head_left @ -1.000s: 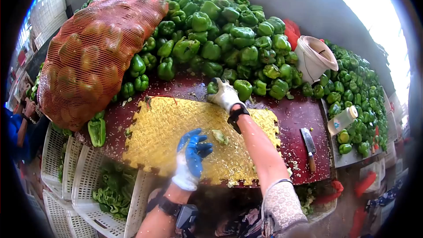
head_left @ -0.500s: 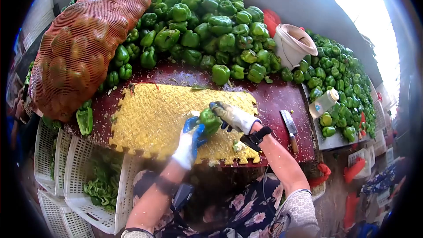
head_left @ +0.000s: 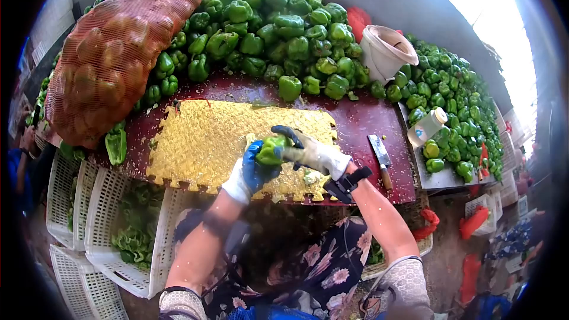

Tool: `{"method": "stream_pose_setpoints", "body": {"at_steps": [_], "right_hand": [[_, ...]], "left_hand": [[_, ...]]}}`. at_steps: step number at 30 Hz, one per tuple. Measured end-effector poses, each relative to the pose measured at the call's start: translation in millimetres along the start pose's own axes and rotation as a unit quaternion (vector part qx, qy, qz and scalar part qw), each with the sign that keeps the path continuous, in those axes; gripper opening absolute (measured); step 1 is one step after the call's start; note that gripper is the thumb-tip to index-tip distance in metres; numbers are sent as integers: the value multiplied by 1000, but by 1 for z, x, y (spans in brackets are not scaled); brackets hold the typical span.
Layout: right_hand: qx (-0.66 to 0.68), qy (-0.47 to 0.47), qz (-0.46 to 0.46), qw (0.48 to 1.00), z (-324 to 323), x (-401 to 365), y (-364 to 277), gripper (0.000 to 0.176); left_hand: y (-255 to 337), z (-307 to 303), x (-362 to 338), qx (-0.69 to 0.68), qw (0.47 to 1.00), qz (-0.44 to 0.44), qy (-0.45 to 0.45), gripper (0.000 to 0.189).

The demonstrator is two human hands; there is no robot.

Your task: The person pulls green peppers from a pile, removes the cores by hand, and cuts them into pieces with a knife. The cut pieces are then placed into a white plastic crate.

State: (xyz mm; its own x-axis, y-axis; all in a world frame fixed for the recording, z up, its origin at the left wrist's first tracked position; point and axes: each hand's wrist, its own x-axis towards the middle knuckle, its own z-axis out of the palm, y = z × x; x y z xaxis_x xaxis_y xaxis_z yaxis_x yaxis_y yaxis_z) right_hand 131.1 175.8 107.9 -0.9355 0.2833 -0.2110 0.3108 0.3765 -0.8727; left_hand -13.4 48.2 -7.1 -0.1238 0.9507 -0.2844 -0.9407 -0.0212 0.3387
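My left hand point(head_left: 251, 173), in a white glove with blue fingers, is closed around a green bell pepper point(head_left: 271, 152) above the yellow foam mat point(head_left: 201, 142). My right hand point(head_left: 313, 153), in a white glove with dark fingertips, is against the pepper's right side. Its fingers curl over the top and side of the pepper. Whether a small tool sits in the right hand cannot be made out. Pale scraps lie on the mat close to both hands. A cleaver point(head_left: 379, 155) with a wooden handle rests on the dark red table point(head_left: 361, 121), right of the mat.
Bell peppers point(head_left: 284, 29) are heaped along the back. A red mesh sack of peppers point(head_left: 112, 59) stands left; a white bucket point(head_left: 379, 53) and a clear bottle point(head_left: 427, 127) are right. White crates point(head_left: 106, 225) below left hold green pieces. A cut pepper point(head_left: 116, 145) lies near the edge.
The pepper has turned in my hands and now shows a lighter side. My hands have shifted slightly up and left in the view. The whole view has also shifted slightly.
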Motion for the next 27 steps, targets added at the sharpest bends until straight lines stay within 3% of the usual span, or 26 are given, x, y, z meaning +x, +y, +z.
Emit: {"method": "stream_pose_setpoints", "body": {"at_steps": [3, 5, 7, 9, 11, 13, 15, 17, 20, 21, 22, 23, 24, 25, 27], "right_hand": [[-109, 46, -57, 991, 2, -5, 23, 63], [-40, 118, 31, 992, 9, -16, 9, 57], [131, 147, 132, 971, 7, -31, -18, 52], [320, 174, 158, 918, 1, -39, -19, 56], [327, 221, 211, 894, -2, -48, -25, 57], [312, 187, 224, 904, -7, -60, -29, 56], [277, 193, 244, 909, -1, -68, -32, 57], [257, 191, 231, 919, 8, -65, -20, 57], [245, 196, 193, 930, 25, -67, -1, 56], [265, 189, 168, 930, 26, -65, 12, 55], [270, 191, 167, 929, 25, -69, 12, 55], [185, 191, 163, 950, 21, -72, 13, 58], [98, 189, 159, 964, 17, -76, 14, 64], [10, 185, 154, 971, 14, -80, 14, 71], [-170, 348, 180, 904, 8, -98, 13, 68]], "left_hand": [[-10, 10, -5, -13, 999, -40, -29, 43], [-12, 13, -11, 100, 989, -30, -106, 50], [-10, 30, -24, 113, 987, -31, -108, 60], [-5, 53, -41, 260, 965, -24, -23, 64], [-11, 53, -44, 299, 947, 101, -51, 69], [-18, 62, -45, 513, 818, 257, -32, 82], [-19, 70, -57, 598, 728, 331, -47, 86], [-31, 63, -47, 579, 688, 426, -97, 87], [-35, 53, -45, 636, 651, 410, -63, 79], [-35, 53, -45, 639, 649, 408, -66, 79], [-35, 53, -43, 590, 728, 348, -29, 73], [-34, 54, -43, 535, 796, 284, 9, 66], [-37, 42, -32, 518, 800, 299, 40, 52], [-32, 46, -35, 520, 815, 235, 97, 46], [-33, -7, 6, 472, 841, 236, 115, 42]]}}
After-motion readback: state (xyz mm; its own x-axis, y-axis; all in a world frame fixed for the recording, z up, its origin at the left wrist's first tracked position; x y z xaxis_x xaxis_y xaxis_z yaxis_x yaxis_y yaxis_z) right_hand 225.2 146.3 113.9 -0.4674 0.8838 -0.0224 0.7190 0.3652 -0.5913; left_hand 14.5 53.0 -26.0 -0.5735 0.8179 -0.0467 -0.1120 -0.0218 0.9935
